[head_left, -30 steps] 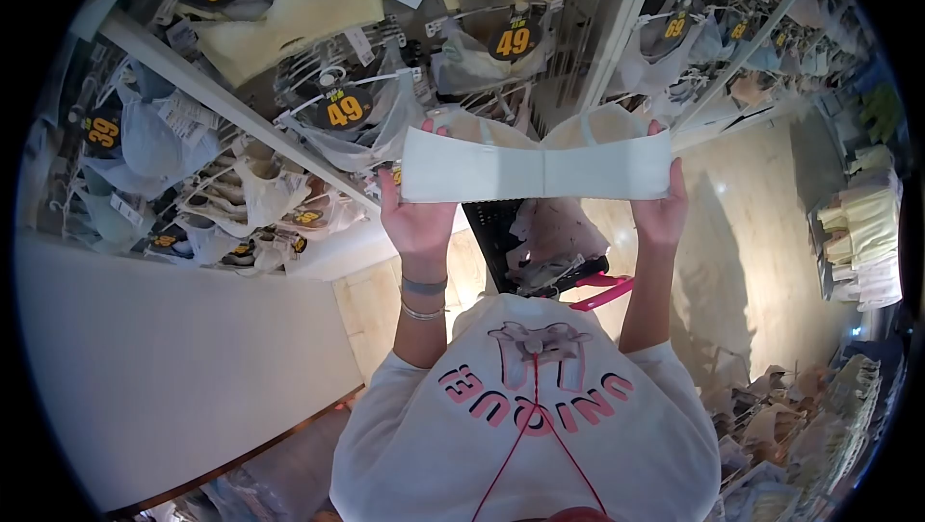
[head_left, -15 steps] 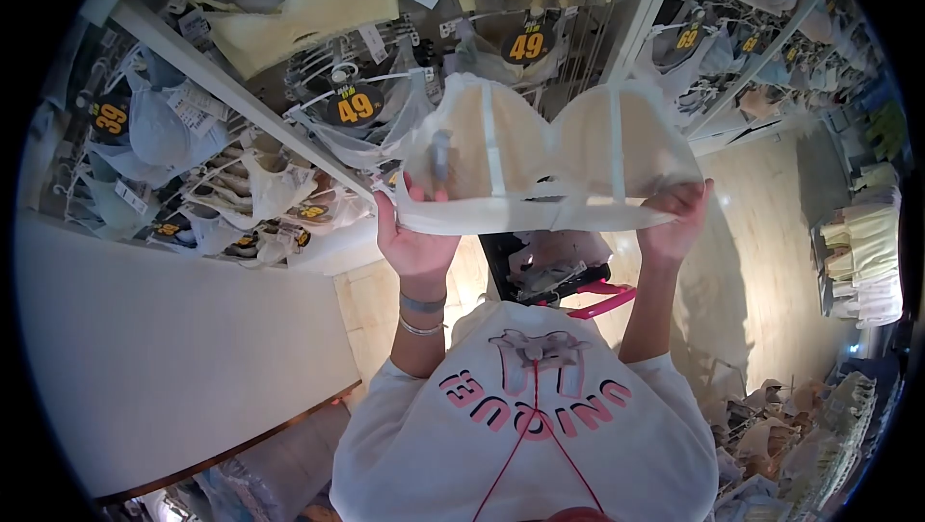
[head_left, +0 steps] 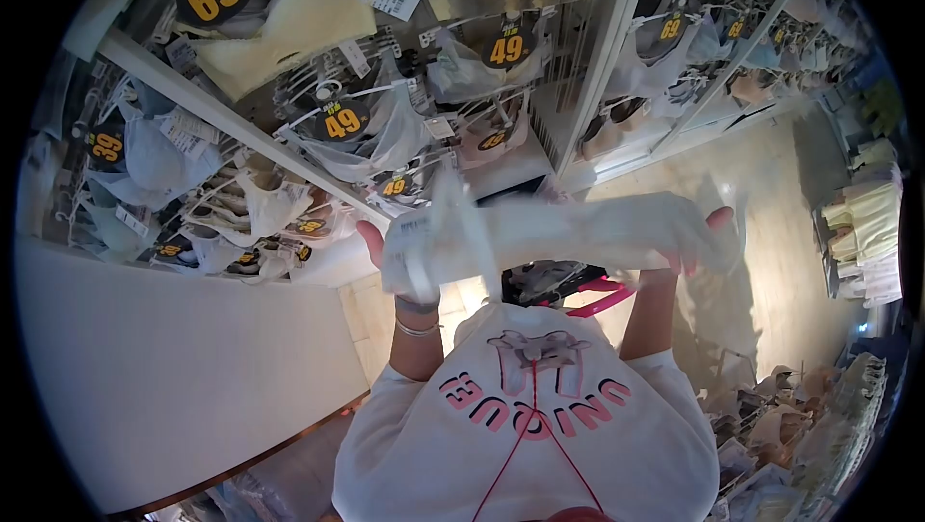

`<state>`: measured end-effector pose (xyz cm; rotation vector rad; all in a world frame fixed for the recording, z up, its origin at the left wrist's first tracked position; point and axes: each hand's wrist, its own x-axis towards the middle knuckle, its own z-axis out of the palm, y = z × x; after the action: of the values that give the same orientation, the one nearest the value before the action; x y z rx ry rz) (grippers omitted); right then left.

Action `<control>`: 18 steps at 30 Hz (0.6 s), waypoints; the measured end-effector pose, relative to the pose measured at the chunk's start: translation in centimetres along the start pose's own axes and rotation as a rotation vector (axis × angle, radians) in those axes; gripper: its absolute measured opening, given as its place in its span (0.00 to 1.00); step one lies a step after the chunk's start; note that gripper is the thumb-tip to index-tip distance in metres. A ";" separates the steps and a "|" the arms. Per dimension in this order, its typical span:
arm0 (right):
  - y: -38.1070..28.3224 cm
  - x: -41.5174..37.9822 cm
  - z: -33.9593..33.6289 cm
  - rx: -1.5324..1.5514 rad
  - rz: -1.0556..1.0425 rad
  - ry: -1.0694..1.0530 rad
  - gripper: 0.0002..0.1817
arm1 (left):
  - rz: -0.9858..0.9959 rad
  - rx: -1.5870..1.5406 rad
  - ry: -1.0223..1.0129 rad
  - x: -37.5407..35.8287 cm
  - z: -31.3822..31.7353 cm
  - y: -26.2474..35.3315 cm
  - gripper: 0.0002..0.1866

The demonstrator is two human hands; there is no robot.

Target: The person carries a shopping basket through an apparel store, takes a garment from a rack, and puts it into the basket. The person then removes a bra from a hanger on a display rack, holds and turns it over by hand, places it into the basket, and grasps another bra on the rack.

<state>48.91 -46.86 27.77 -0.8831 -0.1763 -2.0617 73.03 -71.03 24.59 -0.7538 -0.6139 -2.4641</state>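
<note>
A white bra stretches sideways between my two hands, smeared by motion, with a strap or side band hanging down near its left end. My left hand grips the left end; only the thumb side shows, and the cloth covers the other fingers. At the right end, my right hand holds the bra with the fingertips below and the thumb up at the edge. Bracelets circle my left wrist.
Racks of hanging bras with price signs rise in front and to the left. A white panel stands at lower left. Below the bra is a black container with a pink handle. More garments hang at right above a wooden floor.
The bra has tipped from cups facing me upright to a flatter, lower band, and its cups no longer show. Both hands have moved slightly down. The view has shifted a little.
</note>
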 end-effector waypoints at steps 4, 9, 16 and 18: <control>0.2 -0.8 -0.1 -0.015 0.018 0.017 0.36 | -0.059 -0.136 0.190 -2.3 -1.4 0.2 0.50; 0.7 -1.8 -0.5 -0.074 0.059 0.087 0.39 | -0.040 -0.267 0.259 0.3 1.6 -0.3 0.44; -0.2 -2.3 -0.6 -0.773 0.545 0.225 0.36 | -0.021 -0.234 0.224 -0.9 1.3 -0.2 0.40; 0.4 -2.2 -0.1 -1.040 0.758 0.340 0.29 | -0.017 -0.222 0.217 -1.5 1.4 0.0 0.39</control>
<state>49.94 -45.70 26.23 -0.9341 1.3124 -1.4420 74.69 -69.80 24.71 -0.5513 -0.2709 -2.6124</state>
